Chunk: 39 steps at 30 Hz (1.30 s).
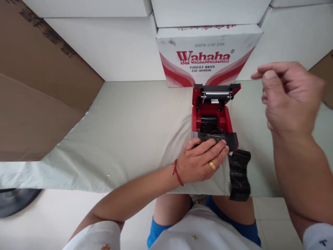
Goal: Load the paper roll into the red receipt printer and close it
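A small red label printer (230,118) stands on the covered table with its lid (216,93) raised. A black roll (208,121) lies inside, and some shiny, crinkled film (213,136) shows at the front opening. My left hand (204,159) grips the printer's black front part, fingers laid over it and the thumb at its left corner. A wavy black strip (239,175) lies to the right of that hand and reaches the table's front edge. Raised at the right, away from the printer, my right hand (291,97) is loosely closed; nothing shows in it.
A white and red water carton (208,55) stands just behind the printer, among stacked white boxes (104,48). At the left is a large brown carton (44,90). A pale green cloth (125,132) covers the table, and a round black base (18,201) rests on the floor.
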Tool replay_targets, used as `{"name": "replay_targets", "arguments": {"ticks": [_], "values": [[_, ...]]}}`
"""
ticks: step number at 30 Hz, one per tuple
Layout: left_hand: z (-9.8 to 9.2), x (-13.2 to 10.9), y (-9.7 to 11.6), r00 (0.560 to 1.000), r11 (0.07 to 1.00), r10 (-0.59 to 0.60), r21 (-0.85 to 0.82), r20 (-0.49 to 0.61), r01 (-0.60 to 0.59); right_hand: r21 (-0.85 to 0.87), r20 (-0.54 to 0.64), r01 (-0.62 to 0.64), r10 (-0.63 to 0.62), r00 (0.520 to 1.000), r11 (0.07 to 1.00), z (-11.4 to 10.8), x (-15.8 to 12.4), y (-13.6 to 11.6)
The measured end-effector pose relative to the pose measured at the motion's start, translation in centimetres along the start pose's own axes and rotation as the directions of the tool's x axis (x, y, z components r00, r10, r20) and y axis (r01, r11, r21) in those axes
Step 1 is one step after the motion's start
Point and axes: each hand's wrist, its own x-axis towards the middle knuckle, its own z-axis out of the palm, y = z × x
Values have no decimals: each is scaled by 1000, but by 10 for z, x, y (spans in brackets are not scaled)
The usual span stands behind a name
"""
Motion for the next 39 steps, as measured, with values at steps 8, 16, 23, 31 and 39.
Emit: {"name": "replay_targets", "arguments": {"ticks": [8,16,23,31,39], "values": [[-5,2,8,997,997,-19,75,76,13,88,218,22,-41,975,996,32,-6,21],[-5,4,8,999,998,-28,64,36,25,21,300,313,-304,904,950,-4,-55,13],[-5,-1,5,997,999,-26,43,66,24,104,343,373,-385,857,922,-7,-83,32],[-1,0,1,999,999,-32,9,15,32,78,297,388,-393,870,918,1,-87,33],[-1,0,2,998,998,-55,-32,-37,53,55,289,422,-419,861,905,3,-97,32]]}}
